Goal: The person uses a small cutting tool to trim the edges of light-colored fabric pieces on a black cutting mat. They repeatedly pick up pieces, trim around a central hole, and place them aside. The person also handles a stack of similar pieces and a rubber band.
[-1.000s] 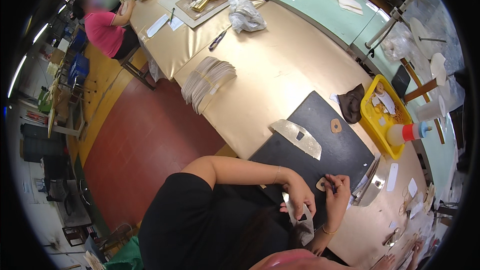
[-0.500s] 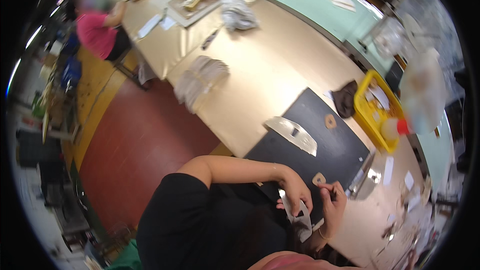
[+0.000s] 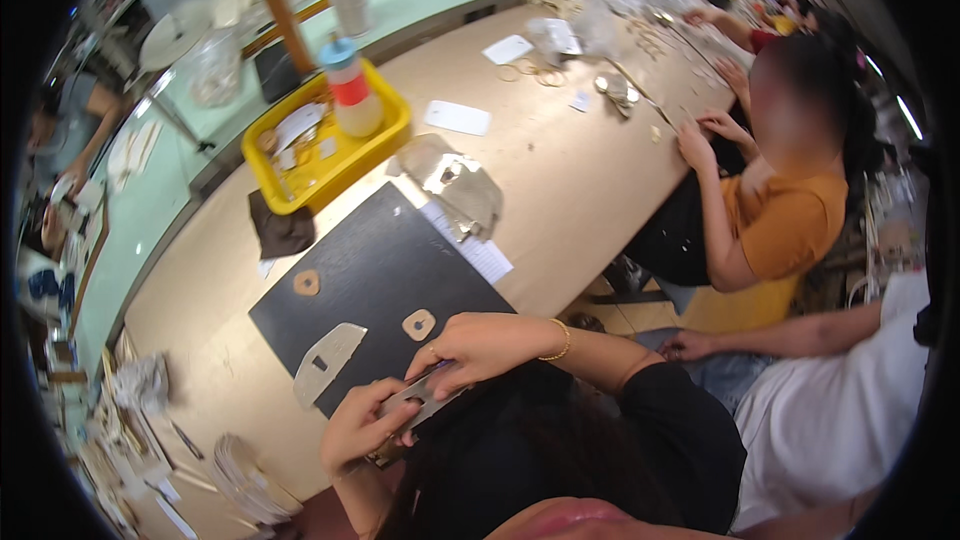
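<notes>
Close to my body, both hands hold a pale, shiny flat piece with a cut-out slot [image 3: 437,392]. My left hand [image 3: 362,427] is closed on its left end, thumb on top. My right hand [image 3: 482,348], with a thin bracelet at the wrist, grips its right side; a slim dark item shows at these fingers, too small to name. Beyond them lies a black board [image 3: 378,258]. On it rest a similar pale curved piece with a slot [image 3: 340,348], a tan rounded piece with a hole [image 3: 306,283] and a second tan holed piece [image 3: 419,337].
A yellow basket [image 3: 262,172] holds scraps and a red-banded bottle [image 3: 352,100]. Beside it lies a dark brown cloth [image 3: 283,230]. A shiny crumpled sheet [image 3: 470,195] overlaps the board's far corner. At right sit a co-worker in orange [image 3: 800,225] and a person in white [image 3: 830,390].
The view has swung to the right. My right hand, earlier at a tan holed piece, now joins my left on the pale slotted piece.
</notes>
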Tool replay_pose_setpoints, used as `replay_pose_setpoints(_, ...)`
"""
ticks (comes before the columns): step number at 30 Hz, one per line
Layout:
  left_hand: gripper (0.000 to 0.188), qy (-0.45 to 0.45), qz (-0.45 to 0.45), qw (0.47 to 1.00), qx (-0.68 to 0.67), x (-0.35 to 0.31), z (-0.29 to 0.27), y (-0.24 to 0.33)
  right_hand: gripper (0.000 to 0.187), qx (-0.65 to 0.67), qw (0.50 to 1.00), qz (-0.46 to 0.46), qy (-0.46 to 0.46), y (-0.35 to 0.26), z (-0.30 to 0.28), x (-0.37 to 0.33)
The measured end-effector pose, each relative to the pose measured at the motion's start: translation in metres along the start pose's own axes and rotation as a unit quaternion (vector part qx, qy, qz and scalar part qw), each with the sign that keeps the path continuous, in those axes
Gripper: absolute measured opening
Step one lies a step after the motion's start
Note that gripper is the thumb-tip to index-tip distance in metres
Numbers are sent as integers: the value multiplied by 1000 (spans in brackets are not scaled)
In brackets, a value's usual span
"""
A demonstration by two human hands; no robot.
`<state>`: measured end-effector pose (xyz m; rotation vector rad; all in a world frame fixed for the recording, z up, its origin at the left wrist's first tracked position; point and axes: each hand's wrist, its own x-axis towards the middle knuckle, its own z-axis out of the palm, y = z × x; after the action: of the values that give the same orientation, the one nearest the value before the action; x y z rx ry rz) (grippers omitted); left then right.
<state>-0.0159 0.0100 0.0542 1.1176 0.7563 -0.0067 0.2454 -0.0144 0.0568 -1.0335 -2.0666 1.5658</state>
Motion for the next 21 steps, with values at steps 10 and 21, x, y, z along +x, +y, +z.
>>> replay_pose_setpoints(10, 58, 252, 513, 821, -4, -32, 20, 54, 32, -108, 991, 82, -18, 29, 4, -7)
replay_pose_setpoints(21, 39, 6, 757, 577, -307, -52, 99, 125, 28, -124, 978, 160, 46, 48, 16, -5)
